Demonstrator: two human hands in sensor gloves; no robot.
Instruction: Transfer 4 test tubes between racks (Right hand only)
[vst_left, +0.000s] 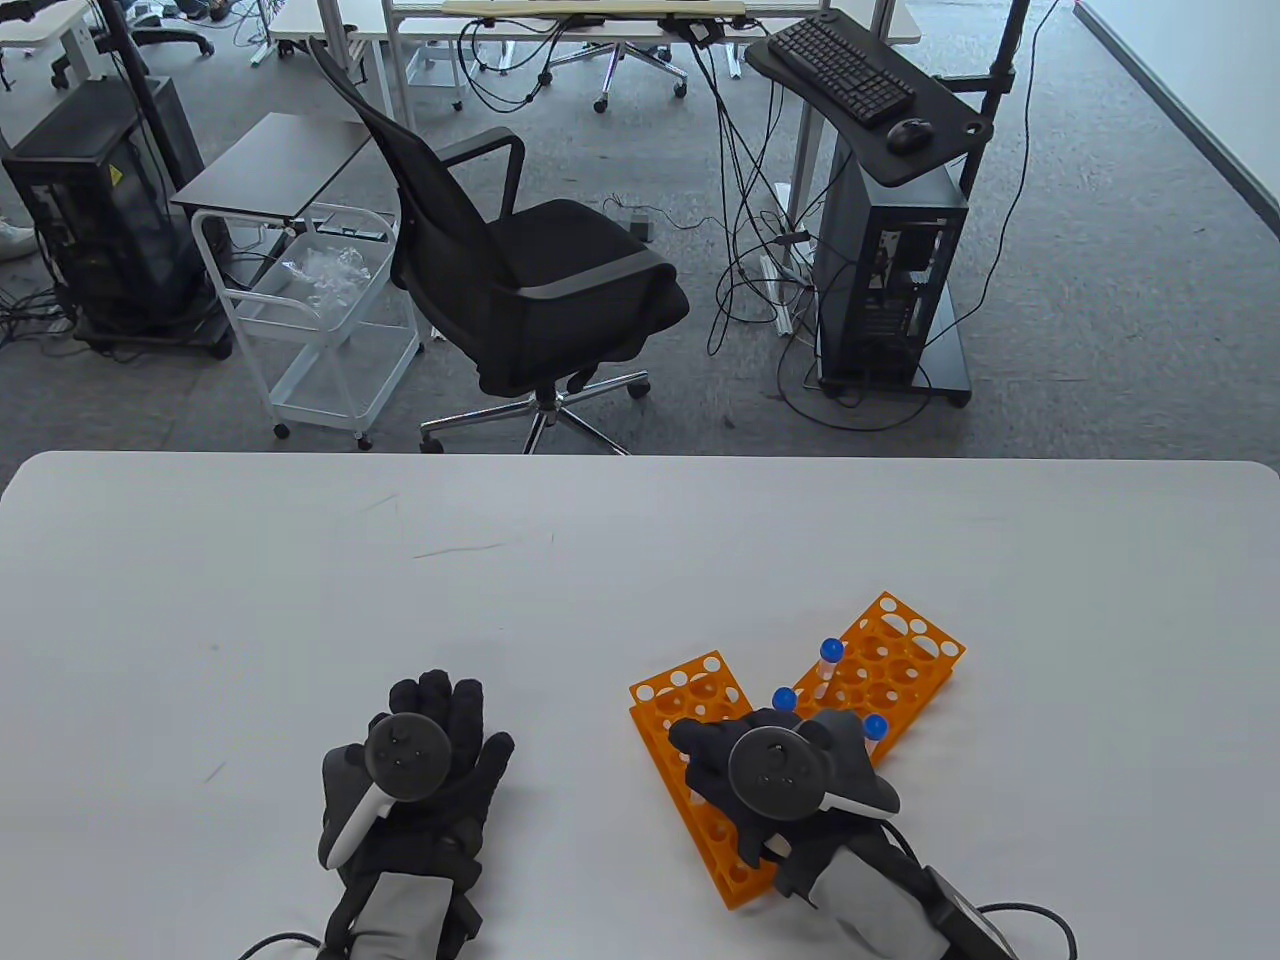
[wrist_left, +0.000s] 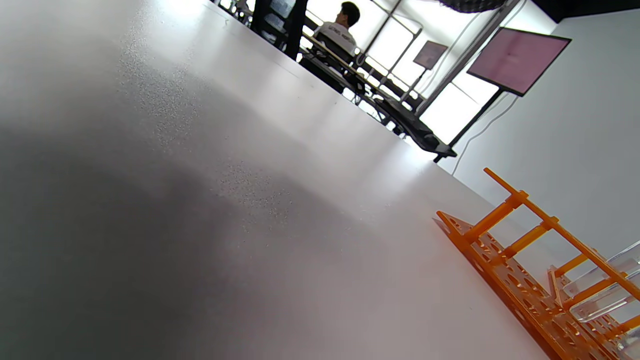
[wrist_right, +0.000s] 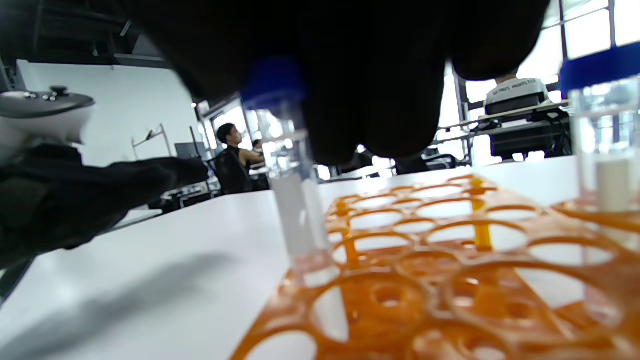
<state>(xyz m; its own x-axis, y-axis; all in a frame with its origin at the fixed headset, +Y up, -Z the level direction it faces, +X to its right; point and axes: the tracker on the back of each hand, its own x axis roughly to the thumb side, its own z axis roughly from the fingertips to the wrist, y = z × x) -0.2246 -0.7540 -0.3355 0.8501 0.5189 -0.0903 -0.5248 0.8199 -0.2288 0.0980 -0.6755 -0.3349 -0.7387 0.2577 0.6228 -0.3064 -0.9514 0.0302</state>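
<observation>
A: Table view, from where I stand: two orange racks lie on the white table (vst_left: 300, 600), meeting in a V. The near rack (vst_left: 700, 760) runs toward the person; the far rack (vst_left: 895, 665) angles off to the right.

B: And the hands?

A: The left hand (vst_left: 415, 790) rests flat on the table, palm down, fingers spread, holding nothing, well apart from the racks. The right hand (vst_left: 775, 775) hovers over the near rack, where the two racks meet, its tracker uppermost.

B: The tubes?

A: Three blue caps show. One tube (vst_left: 828, 665) stands upright in the far rack. A second cap (vst_left: 784, 698) sits just at the right hand's fingertips, a third (vst_left: 875, 727) just beside the hand on its right.

B: Is the right hand gripping one?

A: In the right wrist view the dark fingers (wrist_right: 370, 90) curl down around the cap of a clear tube (wrist_right: 295, 200), whose lower end stands in a hole of the rack (wrist_right: 425, 280). Another tube (wrist_right: 602, 145) stands at the right edge. Whether the fingers actually pinch the cap I cannot tell; it is blurred.

B: Left wrist view?

A: Only bare table and a rack corner (wrist_left: 525, 280).
</observation>
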